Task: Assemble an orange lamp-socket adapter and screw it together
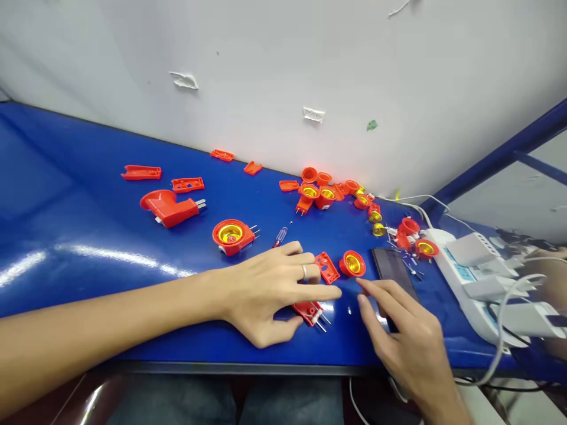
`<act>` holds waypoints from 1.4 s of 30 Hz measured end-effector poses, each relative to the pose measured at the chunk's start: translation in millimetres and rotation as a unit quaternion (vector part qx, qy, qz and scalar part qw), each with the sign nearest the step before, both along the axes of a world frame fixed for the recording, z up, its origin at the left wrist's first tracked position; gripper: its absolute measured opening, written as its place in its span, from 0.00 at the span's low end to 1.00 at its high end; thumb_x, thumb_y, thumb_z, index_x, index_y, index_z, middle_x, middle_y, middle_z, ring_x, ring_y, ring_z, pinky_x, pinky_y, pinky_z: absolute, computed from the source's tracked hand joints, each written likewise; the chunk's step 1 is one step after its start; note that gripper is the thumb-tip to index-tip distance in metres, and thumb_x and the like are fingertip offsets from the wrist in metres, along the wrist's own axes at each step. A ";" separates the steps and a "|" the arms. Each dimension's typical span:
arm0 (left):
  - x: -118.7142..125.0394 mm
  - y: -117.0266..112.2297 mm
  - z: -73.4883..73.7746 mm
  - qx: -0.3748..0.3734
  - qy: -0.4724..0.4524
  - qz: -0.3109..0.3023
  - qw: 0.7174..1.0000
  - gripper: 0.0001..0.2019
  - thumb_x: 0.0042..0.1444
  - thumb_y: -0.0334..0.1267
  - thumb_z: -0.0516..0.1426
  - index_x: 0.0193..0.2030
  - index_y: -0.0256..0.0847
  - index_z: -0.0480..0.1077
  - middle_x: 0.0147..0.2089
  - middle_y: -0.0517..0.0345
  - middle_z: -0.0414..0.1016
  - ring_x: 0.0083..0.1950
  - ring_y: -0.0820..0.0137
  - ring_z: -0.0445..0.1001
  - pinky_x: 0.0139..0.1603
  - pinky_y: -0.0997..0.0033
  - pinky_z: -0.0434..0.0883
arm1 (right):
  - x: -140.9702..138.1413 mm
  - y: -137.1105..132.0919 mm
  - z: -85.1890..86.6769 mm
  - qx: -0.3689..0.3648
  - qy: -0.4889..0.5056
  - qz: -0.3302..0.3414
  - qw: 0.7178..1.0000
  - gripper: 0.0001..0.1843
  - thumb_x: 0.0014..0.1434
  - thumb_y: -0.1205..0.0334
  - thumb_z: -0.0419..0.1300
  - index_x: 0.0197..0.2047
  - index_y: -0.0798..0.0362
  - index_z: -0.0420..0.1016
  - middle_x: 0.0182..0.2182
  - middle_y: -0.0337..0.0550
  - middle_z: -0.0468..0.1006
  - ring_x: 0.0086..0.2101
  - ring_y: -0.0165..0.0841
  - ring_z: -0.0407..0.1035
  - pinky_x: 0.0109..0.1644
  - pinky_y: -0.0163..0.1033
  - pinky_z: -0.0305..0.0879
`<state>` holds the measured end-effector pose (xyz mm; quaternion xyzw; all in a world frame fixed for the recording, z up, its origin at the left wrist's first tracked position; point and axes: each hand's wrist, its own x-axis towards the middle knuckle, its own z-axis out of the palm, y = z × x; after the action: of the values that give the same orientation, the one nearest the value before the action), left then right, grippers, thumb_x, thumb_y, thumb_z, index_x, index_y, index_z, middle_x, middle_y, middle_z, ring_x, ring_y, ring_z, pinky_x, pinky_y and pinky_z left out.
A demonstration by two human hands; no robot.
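Observation:
My left hand lies spread low over the blue bench top, its fingers apart and holding nothing I can see. Partly under its fingertips sits a red plastic plug piece with metal pins, and a red perforated plate lies just beyond the fingers. My right hand hovers to the right with its fingers apart and empty. Its fingertips are close to a dark smartphone and a red lamp holder with a brass insert. Another such holder with pins stands beyond my left hand.
Red plastic housings, covers and brass-lined lamp holders are scattered along the blue bench against a white wall. A white power strip with plugged-in adapters and cables lies at the right.

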<state>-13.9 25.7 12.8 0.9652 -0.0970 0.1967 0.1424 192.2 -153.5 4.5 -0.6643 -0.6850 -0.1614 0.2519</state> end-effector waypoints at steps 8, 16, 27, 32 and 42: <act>-1.5 7.8 -0.9 0.040 -0.002 0.022 0.999 0.13 0.54 0.41 0.64 0.43 0.37 0.76 0.32 0.55 0.75 0.34 0.63 0.70 0.42 0.58 0.64 | -21.5 44.1 -6.1 -0.067 -0.093 -0.062 0.992 0.16 0.69 0.52 0.59 0.44 0.56 0.80 0.36 0.48 0.83 0.24 0.36 0.75 0.23 0.41 0.52; 3.8 17.3 -11.9 0.045 -0.098 0.106 0.989 0.12 0.67 0.28 0.53 0.47 0.38 0.78 0.45 0.50 0.80 0.41 0.65 0.74 0.43 0.62 0.67 | -18.3 41.0 -4.4 -0.069 -0.085 -0.024 0.994 0.15 0.70 0.51 0.59 0.44 0.52 0.81 0.37 0.43 0.83 0.27 0.33 0.76 0.27 0.39 0.55; 6.5 21.4 -6.1 0.002 -0.128 0.094 0.987 0.11 0.67 0.31 0.54 0.48 0.38 0.78 0.47 0.47 0.80 0.43 0.65 0.75 0.47 0.61 0.70 | -19.0 40.4 7.2 -0.031 -0.030 0.045 0.998 0.11 0.68 0.55 0.62 0.45 0.52 0.80 0.38 0.42 0.82 0.25 0.27 0.71 0.30 0.36 0.61; 1.7 19.3 4.8 -0.001 -0.119 0.032 0.992 0.08 0.66 0.35 0.58 0.47 0.39 0.78 0.49 0.46 0.80 0.45 0.64 0.76 0.49 0.59 0.72 | -18.7 33.5 18.2 -0.026 0.007 0.087 0.996 0.09 0.67 0.59 0.64 0.48 0.53 0.78 0.38 0.41 0.80 0.25 0.26 0.68 0.31 0.35 0.64; -1.5 22.6 3.2 -0.097 -0.128 -0.033 0.987 0.07 0.64 0.34 0.64 0.49 0.38 0.80 0.52 0.42 0.83 0.45 0.64 0.82 0.50 0.60 0.77 | -33.1 29.5 19.5 0.014 0.141 0.092 0.986 0.08 0.65 0.63 0.65 0.47 0.50 0.78 0.33 0.38 0.75 0.23 0.24 0.63 0.28 0.34 0.65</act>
<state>-15.4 48.3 15.9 0.9101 -0.1262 0.3221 0.2281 159.1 -124.1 23.9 -0.6111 -0.6985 -0.0519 0.3686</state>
